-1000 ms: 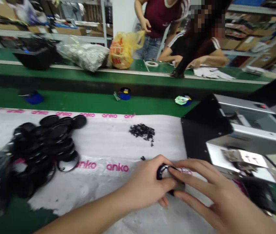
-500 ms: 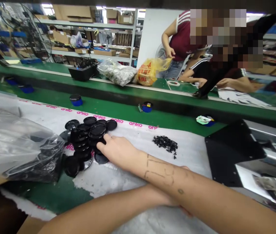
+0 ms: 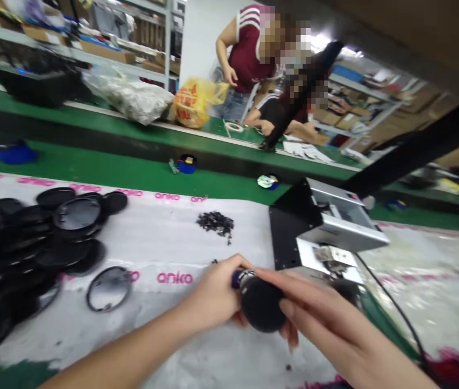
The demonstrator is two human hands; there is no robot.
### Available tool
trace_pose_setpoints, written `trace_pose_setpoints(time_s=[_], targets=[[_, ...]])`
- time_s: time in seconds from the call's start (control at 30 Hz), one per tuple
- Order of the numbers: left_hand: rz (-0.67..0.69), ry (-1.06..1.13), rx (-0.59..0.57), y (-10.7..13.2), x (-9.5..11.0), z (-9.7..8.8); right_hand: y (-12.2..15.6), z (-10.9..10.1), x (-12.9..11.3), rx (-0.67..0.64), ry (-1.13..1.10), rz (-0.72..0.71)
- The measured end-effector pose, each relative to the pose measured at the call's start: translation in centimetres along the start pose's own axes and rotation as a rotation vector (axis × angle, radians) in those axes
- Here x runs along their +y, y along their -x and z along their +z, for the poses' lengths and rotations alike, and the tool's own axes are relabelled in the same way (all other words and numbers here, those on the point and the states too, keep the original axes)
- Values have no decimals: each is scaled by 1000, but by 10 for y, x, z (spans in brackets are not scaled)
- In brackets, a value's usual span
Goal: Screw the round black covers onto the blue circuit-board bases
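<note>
Over the middle of the white sheet, my left hand point(image 3: 219, 289) is closed around a small round part with a dark blue rim point(image 3: 235, 279), mostly hidden by my fingers. My right hand point(image 3: 314, 308) grips a round black cap point(image 3: 262, 305), fingertips on its edge and face. The cap is tilted and lies against or just in front of the blue-rimmed part; which one I cannot tell. A heap of black round caps point(image 3: 18, 237) lies at the left, with a single cap point(image 3: 108, 289) apart from it. Beyond my hands sits a small pile of black screw-like pieces point(image 3: 215, 222).
A grey and black machine point(image 3: 334, 216) stands at the right, its cable point(image 3: 395, 308) running toward me. Blue round units point(image 3: 186, 163) rest on the green belt point(image 3: 140, 173) beyond the sheet. Across it are a yellow bag point(image 3: 192, 102) and people at work.
My right hand has left the heap with a black cap and come back to the right, meeting my left hand. My arms are no longer crossed. The view has swung right.
</note>
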State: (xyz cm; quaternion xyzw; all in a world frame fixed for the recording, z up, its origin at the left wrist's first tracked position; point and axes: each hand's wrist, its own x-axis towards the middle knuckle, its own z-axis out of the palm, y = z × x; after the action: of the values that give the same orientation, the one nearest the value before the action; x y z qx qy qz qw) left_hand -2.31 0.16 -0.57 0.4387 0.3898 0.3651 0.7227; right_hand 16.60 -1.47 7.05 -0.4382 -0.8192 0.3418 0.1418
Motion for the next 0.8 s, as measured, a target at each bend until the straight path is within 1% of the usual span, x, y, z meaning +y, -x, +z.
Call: trace_pose_setpoints(time_s=[0.07, 0.13, 0.2, 0.27, 0.3, 0.33, 0.4, 0.47, 0.5, 0.53, 0.57, 0.6, 0.63, 0.67, 0.77, 0.8], targets=[[-66, -31, -27, -1, 2, -1, 41, 7, 30, 116, 50, 113], [-116, -97, -25, -2, 3, -1, 65, 22, 54, 213, 210, 198], [-146, -161, -17, -2, 4, 1, 74, 39, 68, 289, 379, 226], [-168, -195, -9, -2, 6, 2, 73, 50, 73, 337, 514, 185], [-177, -204, -5, -1, 7, 3, 71, 51, 73, 327, 560, 153], [-186, -211, -3, -1, 9, 3, 70, 49, 72, 289, 584, 131], [-205, -219, -8, -1, 10, 3, 68, 37, 67, 136, 564, 118], [-225, -221, -13, -1, 10, 4, 68, 21, 63, -34, 510, 127], [-231, -220, -2, 0, 10, 5, 68, 12, 61, -96, 491, 128], [-233, -219, 21, 1, 9, 6, 68, 5, 59, -134, 474, 125], [-234, -221, 52, 2, 9, 8, 67, 0, 58, -143, 447, 122], [-237, -226, 88, 3, 8, 10, 65, -3, 57, -122, 398, 123], [-236, -233, 124, 4, 8, 13, 63, -3, 57, -66, 314, 122], [-232, -239, 153, 5, 8, 14, 59, -1, 57, 29, 198, 104], [-213, -245, 185, 7, 8, 17, 44, 18, 58, 422, -215, -39], [-211, -241, 184, 7, 8, 17, 39, 27, 59, 519, -309, -94]])
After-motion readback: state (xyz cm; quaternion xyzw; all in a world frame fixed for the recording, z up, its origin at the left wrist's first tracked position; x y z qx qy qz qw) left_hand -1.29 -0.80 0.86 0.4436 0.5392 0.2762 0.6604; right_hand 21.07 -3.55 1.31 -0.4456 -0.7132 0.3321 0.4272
